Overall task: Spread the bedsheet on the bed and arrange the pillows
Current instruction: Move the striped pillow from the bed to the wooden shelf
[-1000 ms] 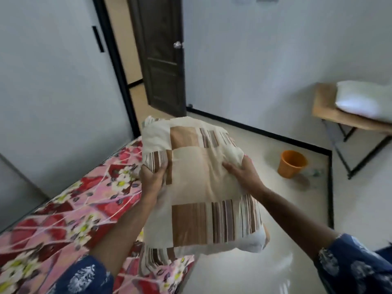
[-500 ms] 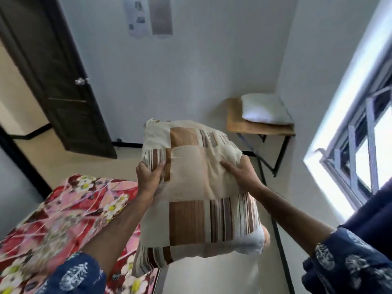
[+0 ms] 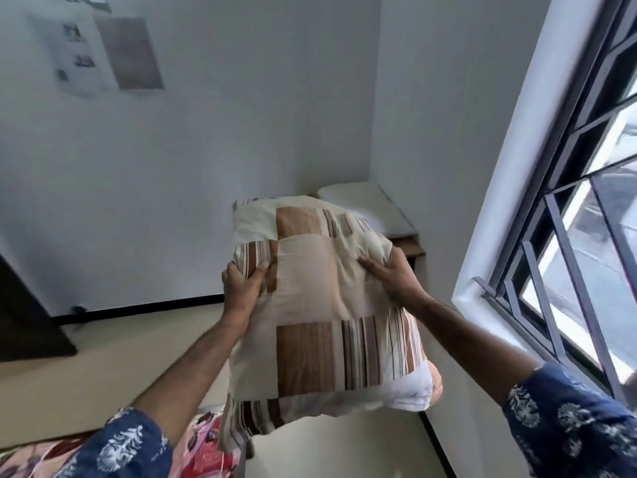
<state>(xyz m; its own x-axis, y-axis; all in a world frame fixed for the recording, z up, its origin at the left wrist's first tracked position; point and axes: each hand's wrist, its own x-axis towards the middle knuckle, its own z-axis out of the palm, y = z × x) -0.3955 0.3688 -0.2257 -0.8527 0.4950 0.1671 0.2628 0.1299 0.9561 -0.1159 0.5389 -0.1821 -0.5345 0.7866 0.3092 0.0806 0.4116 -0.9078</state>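
Patchwork pillow (image 3: 320, 305) in cream and brown stripes, held up in mid-air above a corner of the floral bedsheet (image 3: 206, 443). Left hand (image 3: 241, 288) gripping its left edge, thumb curled over the front, the other fingers hidden behind. Right hand (image 3: 389, 274) clamped on the right edge, fingers spread across the fabric and pressed in. Beyond, white pillow (image 3: 365, 208) lying on a wooden table (image 3: 412, 248) in the room's corner, beside a barred window (image 3: 568, 236).
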